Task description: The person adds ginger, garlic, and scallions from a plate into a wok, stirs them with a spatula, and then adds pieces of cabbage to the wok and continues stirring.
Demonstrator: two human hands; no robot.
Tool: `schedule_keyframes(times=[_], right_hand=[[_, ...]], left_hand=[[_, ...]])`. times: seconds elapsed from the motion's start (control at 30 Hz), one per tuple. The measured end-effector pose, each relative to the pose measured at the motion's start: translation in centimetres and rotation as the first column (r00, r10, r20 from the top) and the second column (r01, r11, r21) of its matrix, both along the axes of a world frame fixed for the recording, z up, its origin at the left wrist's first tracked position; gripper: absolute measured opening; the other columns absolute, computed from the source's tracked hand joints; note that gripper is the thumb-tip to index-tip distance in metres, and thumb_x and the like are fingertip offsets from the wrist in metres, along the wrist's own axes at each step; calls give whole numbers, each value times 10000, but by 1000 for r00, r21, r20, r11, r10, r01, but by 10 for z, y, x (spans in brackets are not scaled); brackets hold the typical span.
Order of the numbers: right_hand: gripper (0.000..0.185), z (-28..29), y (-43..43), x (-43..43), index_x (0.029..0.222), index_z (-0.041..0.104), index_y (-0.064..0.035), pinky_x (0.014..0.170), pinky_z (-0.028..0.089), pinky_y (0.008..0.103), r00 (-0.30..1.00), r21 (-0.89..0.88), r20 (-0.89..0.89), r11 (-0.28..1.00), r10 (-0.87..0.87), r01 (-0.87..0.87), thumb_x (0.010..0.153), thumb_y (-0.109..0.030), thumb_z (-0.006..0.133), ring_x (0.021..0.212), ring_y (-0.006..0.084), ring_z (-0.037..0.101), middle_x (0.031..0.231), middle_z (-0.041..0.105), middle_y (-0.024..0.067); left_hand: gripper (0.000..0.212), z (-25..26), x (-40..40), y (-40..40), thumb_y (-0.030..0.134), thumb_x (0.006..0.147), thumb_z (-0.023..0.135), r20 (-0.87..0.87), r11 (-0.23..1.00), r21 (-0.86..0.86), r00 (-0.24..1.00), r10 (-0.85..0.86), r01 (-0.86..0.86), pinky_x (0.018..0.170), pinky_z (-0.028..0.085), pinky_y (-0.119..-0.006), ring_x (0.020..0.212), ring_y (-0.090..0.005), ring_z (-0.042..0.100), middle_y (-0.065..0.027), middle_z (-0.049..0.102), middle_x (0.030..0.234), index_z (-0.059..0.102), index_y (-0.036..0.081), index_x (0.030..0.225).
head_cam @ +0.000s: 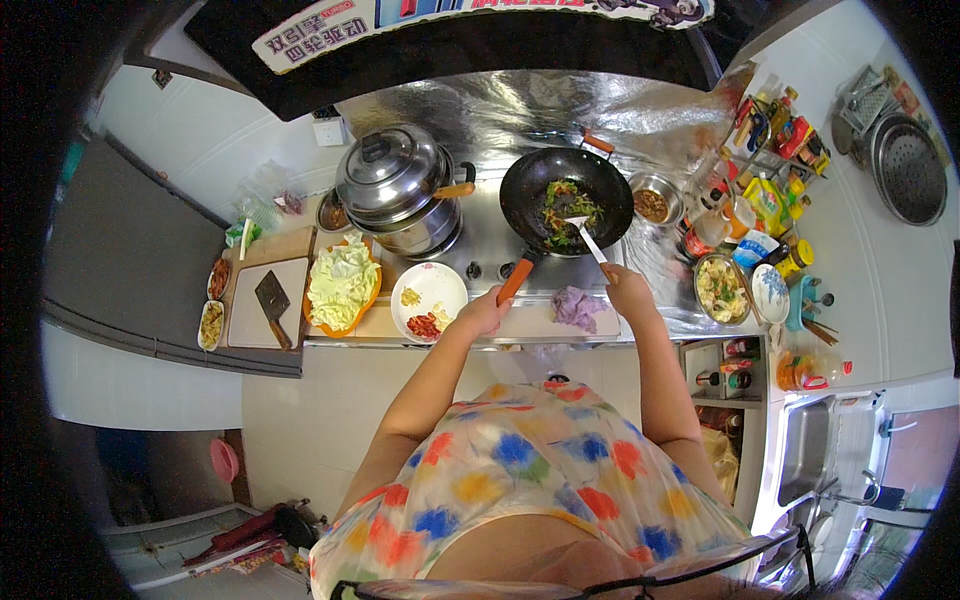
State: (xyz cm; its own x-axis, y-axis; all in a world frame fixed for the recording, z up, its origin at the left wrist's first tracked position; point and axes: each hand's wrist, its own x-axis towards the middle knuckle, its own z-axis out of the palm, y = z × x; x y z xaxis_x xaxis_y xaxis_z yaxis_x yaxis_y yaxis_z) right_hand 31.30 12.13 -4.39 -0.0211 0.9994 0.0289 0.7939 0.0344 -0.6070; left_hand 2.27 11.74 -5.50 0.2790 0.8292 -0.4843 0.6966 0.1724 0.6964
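Note:
My left hand grips the orange-brown handle of a black wok on the stove. My right hand is closed on the wooden handle of a metal spatula, whose blade touches chopped green and reddish food inside the wok. Left of the wok handle, a white plate holds chopped red pieces and small pale heaps. A crumpled purple cloth lies on the counter between my hands. Just right of the wok, a steel bowl contains brown food.
A lidded steel steamer pot occupies the stove's left side. Beyond it are a basket of torn cabbage and a cleaver on a white board. To the right stand a dish bowl and several seasoning bottles; a range hood hangs behind.

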Motion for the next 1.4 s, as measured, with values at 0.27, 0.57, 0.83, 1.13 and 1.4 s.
schedule_keyframes(times=[0.27,0.57,0.83,1.13,1.4], right_hand=[[332,39,-16,8,1154,548,-91,592,482,339,939,-283,-328,959,-100,4,825,-130,554,621,219,611,721,630,130],[338,16,-11,21,1158,543,-84,432,433,302,940,-287,-314,957,-133,40,822,-115,568,509,143,561,635,602,99],[373,-31,11,17,1173,540,-134,452,418,277,920,-149,-301,966,-250,213,802,-123,580,493,131,540,598,575,74],[369,-15,2,-20,1182,544,-164,412,380,252,884,-276,-442,961,-152,27,817,-113,566,458,96,481,613,573,51],[358,-33,60,5,1151,553,-135,542,470,321,946,-11,-262,981,-190,194,794,-138,587,595,197,607,723,632,122]], left_hand=[[427,-5,-2,1,384,898,421,-10,1000,-15,1000,3,-3,493,415,-322,471,-164,524,-46,534,575,406,80,1198],[386,-15,-2,1,365,900,429,-7,1000,9,1000,23,-23,492,422,-319,474,-163,527,-43,529,579,431,84,1166],[394,1,1,2,361,894,436,-12,999,-36,1000,9,-10,506,455,-306,490,-155,512,-54,535,641,420,96,1185],[387,-8,-2,1,361,896,432,-5,1000,-26,1000,11,-11,510,457,-305,490,-159,522,-62,542,648,425,100,1181],[407,-12,-3,3,361,900,433,33,1000,-3,999,0,0,460,409,-309,460,-157,505,-53,519,587,404,69,1183]])
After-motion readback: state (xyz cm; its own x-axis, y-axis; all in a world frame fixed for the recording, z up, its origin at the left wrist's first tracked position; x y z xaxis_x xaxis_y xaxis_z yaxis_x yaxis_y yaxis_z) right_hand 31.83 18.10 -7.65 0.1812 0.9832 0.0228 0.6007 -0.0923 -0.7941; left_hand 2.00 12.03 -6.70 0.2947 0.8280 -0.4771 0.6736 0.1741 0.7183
